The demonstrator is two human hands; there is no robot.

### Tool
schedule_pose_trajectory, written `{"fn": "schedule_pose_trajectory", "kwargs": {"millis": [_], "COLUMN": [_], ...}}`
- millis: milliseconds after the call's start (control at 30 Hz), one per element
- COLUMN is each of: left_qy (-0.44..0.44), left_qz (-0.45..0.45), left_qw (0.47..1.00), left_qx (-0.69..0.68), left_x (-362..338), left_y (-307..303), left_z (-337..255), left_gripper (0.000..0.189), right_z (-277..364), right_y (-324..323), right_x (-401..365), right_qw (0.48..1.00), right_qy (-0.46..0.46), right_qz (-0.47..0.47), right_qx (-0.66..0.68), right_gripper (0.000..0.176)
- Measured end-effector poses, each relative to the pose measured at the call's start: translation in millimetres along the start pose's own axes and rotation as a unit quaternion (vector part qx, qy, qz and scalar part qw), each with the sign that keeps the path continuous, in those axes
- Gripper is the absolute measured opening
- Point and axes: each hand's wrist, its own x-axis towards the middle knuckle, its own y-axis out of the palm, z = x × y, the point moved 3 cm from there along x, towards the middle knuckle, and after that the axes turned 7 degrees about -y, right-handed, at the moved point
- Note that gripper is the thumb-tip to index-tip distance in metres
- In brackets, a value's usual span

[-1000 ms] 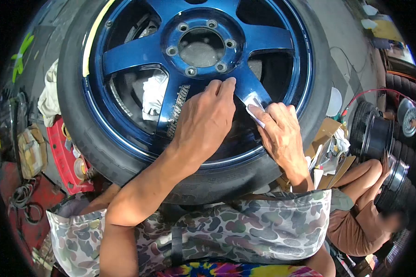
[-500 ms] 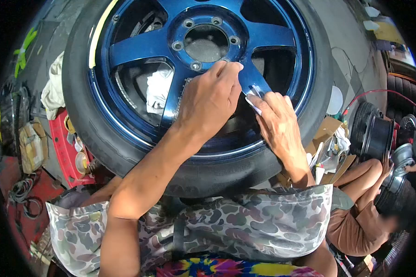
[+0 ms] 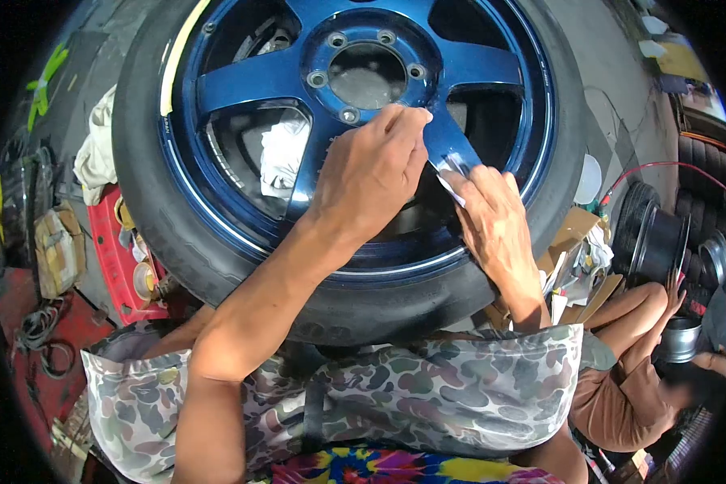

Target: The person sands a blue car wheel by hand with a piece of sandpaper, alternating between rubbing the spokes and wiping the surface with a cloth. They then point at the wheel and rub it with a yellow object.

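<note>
A blue spoked wheel [image 3: 250, 81] with a black tire [image 3: 149, 189] lies face up in front of me. Near the hub's lower edge is my left hand [image 3: 379, 161], its fingers pinched together; whatever they grip is too hidden to name. My right hand [image 3: 492, 210] rests by the lower right spoke, fingers closed on a small white piece [image 3: 452, 189] that touches the blue surface. A white cloth [image 3: 283, 157] shows through the opening left of my left hand. Yellow tape [image 3: 174, 68] runs along the wheel's upper left rim.
At left are a red tray [image 3: 121, 278] with tape rolls, a pale cloth [image 3: 97, 153] and a wrapped box [image 3: 58, 252]. On the right, a cardboard box [image 3: 573, 230] stands near a red hose [image 3: 661, 164], loose wheels [image 3: 657, 242] and a seated person [image 3: 625, 399].
The wheel appears slightly further right in view, and both hands have shifted right with it. At the far right, the other person's hands and a silver rim have changed position.
</note>
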Motion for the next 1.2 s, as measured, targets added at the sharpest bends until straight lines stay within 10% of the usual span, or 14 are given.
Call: {"fn": "schedule_pose_trajectory", "kwargs": {"millis": [1200], "left_qy": [0.030], "left_qz": [0.016], "left_qw": [0.999], "left_qx": [0.007], "left_x": [-0.3], "left_y": [3.7], "left_z": [5.9], "left_gripper": [0.023], "right_z": [3.8], "right_y": [-2.7], "right_x": [7.1], "right_qw": [1.000], "right_qy": [0.010], "right_qz": [-0.011], "right_qx": [0.004], "right_gripper": [0.049]}}
